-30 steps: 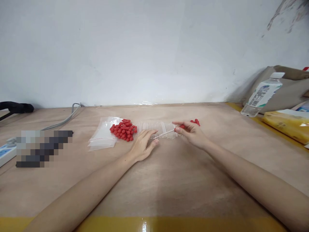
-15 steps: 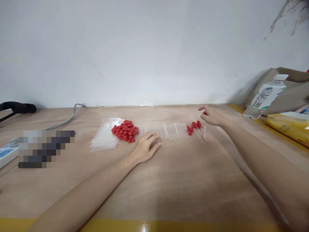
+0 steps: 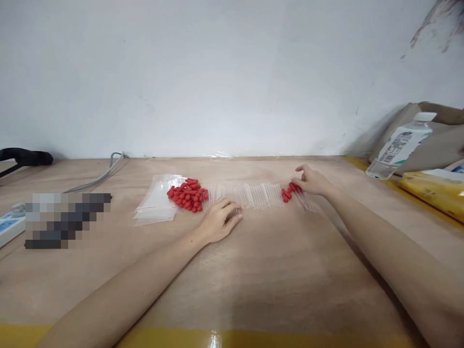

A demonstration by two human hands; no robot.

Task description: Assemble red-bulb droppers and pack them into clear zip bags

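My left hand [image 3: 222, 220] rests on the table with fingers bent and thumb apart, against the near edge of a row of clear thin glass tubes [image 3: 253, 195]. Its fingers cover part of the row. Left of the tubes lies a heap of red rubber bulbs [image 3: 187, 195], overlapping a stack of clear plastic bags [image 3: 155, 200]. At the row's right end are a few glass droppers with red bulbs [image 3: 286, 195]. My right hand [image 3: 310, 180] is just above them, index finger and thumb apart, with no bulb visible between the fingertips.
A clear bottle [image 3: 400, 145] leans on a grey-brown bag [image 3: 442, 140] at the right, beside a yellow packet [image 3: 435, 191]. On the left are a power strip [image 3: 10, 227], a grey cable [image 3: 97, 181] and a blurred-out dark object [image 3: 68, 222]. A wall stands behind the table.
My right hand has moved down and slightly left to the droppers; the dropper with a red bulb that was upright in its fingers now lies among them. My left hand has stayed put.
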